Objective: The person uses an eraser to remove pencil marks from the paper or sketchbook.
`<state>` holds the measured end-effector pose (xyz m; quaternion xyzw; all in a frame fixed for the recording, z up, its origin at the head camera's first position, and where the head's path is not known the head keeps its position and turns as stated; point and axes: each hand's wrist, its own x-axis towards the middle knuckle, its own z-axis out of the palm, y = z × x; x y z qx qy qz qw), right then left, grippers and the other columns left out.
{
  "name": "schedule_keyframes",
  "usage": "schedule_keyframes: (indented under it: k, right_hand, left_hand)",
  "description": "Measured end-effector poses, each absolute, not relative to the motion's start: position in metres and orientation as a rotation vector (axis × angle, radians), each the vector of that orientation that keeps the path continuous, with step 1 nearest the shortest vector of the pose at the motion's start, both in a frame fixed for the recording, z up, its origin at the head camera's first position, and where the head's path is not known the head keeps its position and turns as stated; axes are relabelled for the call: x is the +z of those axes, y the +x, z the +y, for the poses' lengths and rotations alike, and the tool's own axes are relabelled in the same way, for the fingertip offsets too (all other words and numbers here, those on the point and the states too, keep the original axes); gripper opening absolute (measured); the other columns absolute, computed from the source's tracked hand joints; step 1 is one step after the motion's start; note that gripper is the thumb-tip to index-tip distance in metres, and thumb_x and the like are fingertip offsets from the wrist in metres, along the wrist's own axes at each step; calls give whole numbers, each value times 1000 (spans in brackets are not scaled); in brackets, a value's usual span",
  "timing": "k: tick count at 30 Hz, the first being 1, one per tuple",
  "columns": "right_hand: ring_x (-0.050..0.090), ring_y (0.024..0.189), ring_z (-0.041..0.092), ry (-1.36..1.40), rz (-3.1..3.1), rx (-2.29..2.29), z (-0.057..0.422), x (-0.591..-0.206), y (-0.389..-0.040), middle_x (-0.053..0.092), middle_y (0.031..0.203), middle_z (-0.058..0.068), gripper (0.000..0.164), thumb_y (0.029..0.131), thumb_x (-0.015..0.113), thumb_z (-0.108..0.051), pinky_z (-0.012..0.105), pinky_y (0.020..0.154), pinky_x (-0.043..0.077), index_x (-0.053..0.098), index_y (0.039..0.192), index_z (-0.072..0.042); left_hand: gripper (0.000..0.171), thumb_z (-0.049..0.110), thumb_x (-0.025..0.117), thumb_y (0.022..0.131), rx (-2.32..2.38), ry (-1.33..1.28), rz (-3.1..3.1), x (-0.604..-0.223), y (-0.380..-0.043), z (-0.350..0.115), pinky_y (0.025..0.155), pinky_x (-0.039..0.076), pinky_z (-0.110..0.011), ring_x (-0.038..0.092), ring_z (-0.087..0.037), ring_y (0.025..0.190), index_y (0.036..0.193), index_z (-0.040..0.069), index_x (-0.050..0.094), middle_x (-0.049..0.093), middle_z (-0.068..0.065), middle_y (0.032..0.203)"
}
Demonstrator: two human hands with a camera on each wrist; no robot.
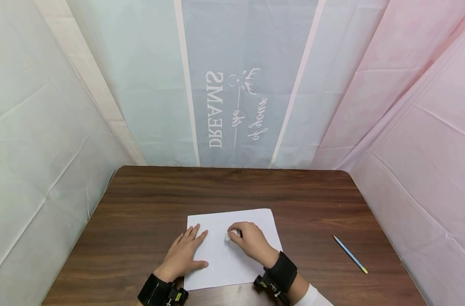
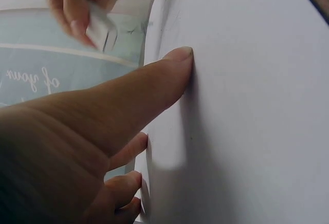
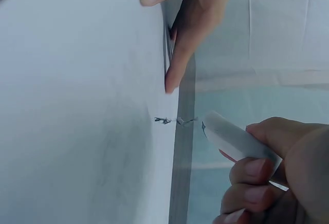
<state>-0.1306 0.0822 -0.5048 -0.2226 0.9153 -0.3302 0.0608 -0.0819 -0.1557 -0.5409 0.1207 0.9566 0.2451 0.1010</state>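
Observation:
A sheet of white paper (image 1: 213,276) lies on the wooden table. My left hand (image 1: 186,253) rests spread on its left part, with the thumb (image 2: 169,75) pressing the sheet in the left wrist view. Between thumb and fingers, my right hand (image 1: 253,242) pinches a white eraser (image 3: 239,139) over the middle of the paper. The eraser's worn end points toward the left hand. Dark rolled eraser crumbs (image 3: 163,120) show on the paper just beyond that end in the right wrist view. Faint grey smudges mark the sheet.
A light blue pencil (image 1: 350,254) with a yellowish end lies on the table (image 1: 148,195), to the right of the paper. Printed curtains (image 1: 251,42) hang behind the table and along both sides. Each wrist wears a black strap with a small camera.

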Motion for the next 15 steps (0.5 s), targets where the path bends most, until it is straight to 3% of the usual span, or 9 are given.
schedule_keyframes:
  k: [4, 12, 15]
  right_hand:
    - [42, 55, 0, -730, 2766, -963, 66, -507, -139, 68, 74, -5, 17, 99, 65, -21, 18, 50, 34, 79, 102, -12]
    - [39, 53, 3, -731, 2757, -937, 49, -518, -155, 62, 66, -5, 17, 97, 68, -21, 19, 48, 31, 79, 103, -10]
    - [47, 60, 3, -714, 2760, -903, 47, -522, -158, 72, 77, 0, 16, 96, 69, -21, 20, 54, 38, 79, 101, -9]
  left_hand:
    - [89, 42, 87, 75, 728, 358, 2820, -542, -82, -157, 120, 25, -67, 30, -44, 152, 150, 12, 49, 34, -20, 163]
    - [90, 44, 87, 75, 708, 348, 2837, -545, -82, -157, 120, 26, -65, 30, -43, 152, 150, 13, 50, 34, -19, 163]
    - [90, 44, 87, 75, 707, 351, 2839, -546, -82, -157, 121, 26, -65, 30, -43, 152, 150, 14, 50, 35, -19, 163]
